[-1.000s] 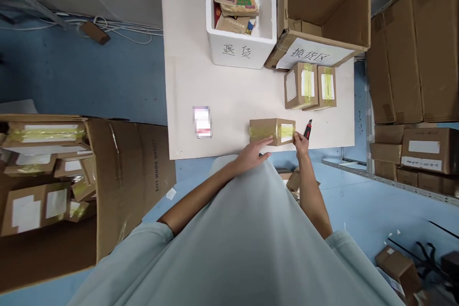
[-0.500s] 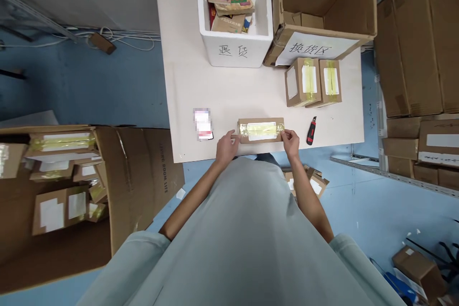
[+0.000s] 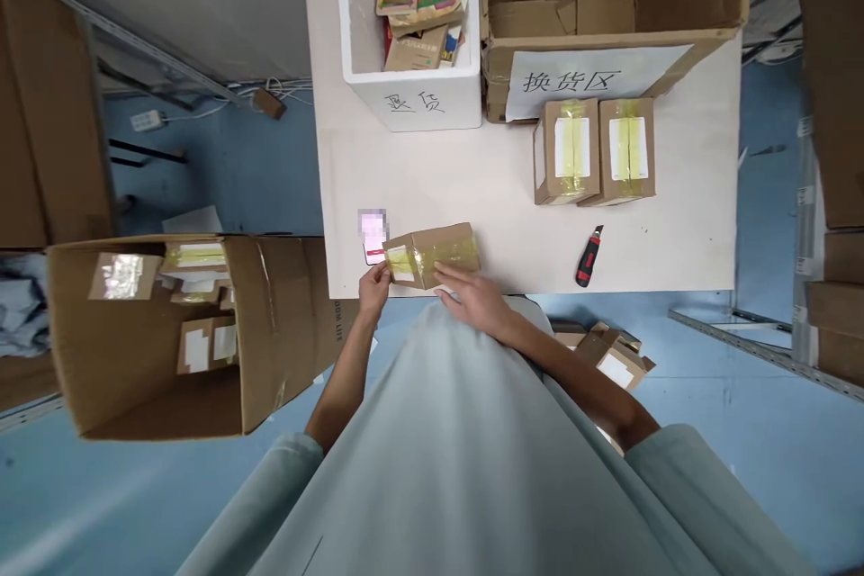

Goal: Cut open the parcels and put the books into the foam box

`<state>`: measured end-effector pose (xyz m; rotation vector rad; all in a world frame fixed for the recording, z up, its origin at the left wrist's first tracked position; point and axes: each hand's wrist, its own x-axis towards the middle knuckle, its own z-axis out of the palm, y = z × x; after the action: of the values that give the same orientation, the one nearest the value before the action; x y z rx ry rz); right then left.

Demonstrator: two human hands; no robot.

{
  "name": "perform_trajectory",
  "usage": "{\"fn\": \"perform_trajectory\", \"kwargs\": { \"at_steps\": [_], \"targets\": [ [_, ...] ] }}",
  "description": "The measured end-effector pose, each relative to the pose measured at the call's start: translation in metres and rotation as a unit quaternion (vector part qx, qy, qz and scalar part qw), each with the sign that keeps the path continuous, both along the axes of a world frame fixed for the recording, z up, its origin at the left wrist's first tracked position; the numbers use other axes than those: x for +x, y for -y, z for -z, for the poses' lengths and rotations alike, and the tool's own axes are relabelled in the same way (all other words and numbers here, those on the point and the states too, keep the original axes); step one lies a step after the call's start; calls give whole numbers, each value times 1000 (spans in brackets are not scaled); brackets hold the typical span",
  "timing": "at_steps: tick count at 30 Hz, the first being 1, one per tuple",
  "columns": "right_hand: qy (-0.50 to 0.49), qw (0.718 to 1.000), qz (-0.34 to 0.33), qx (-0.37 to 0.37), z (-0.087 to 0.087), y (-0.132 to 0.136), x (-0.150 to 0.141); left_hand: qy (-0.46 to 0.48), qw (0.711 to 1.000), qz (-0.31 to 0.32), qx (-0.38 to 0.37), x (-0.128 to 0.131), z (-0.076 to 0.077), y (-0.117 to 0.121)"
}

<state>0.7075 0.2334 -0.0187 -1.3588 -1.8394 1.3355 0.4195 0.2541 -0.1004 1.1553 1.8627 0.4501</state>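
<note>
A small cardboard box (image 3: 442, 254) wrapped in yellow tape lies near the table's front edge, turned slightly askew. Its labelled end faces left, partly over the phone (image 3: 373, 234). My left hand (image 3: 374, 290) pinches the lower corner of that end. On the box's front side rest the outstretched fingers of my right hand (image 3: 476, 299), thumb apart from them. To the right, a red and black utility knife (image 3: 589, 257) lies on the table, its blade end pointing away from me.
Two taped boxes (image 3: 572, 148) stand before a large open carton (image 3: 621, 40) with a handwritten sign. Left of it, a white foam bin (image 3: 411, 94) holds several booklets. A big carton (image 3: 287, 324) with parcels stands left of the table (image 3: 432, 171). Opened boxes (image 3: 611, 355) lie on the floor.
The box has moved left and turned, so its labelled end now faces left instead of right. My left hand has taken that end; my right hand has shifted from the right end onto its side.
</note>
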Motion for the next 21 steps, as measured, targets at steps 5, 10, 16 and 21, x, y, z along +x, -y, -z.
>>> {"fn": "perform_trajectory", "kwargs": {
  "at_steps": [5, 10, 16, 21],
  "targets": [
    [-7, 999, 23, -43, 19, -15, 50, -35, 994, -105, -22, 44, -17, -5],
    [-84, 980, 104, -145, 57, -25, 119, -40, 990, -134, -10, 97, -29, -17],
    [-123, 957, 197, -176, 79, -18, 177, -92, 991, -82, -45, 160, -36, -23],
    [6, 918, 392, -64, 70, -53, 271, -119, 987, 20, 105, 226, -40, -68]
  ]
}}
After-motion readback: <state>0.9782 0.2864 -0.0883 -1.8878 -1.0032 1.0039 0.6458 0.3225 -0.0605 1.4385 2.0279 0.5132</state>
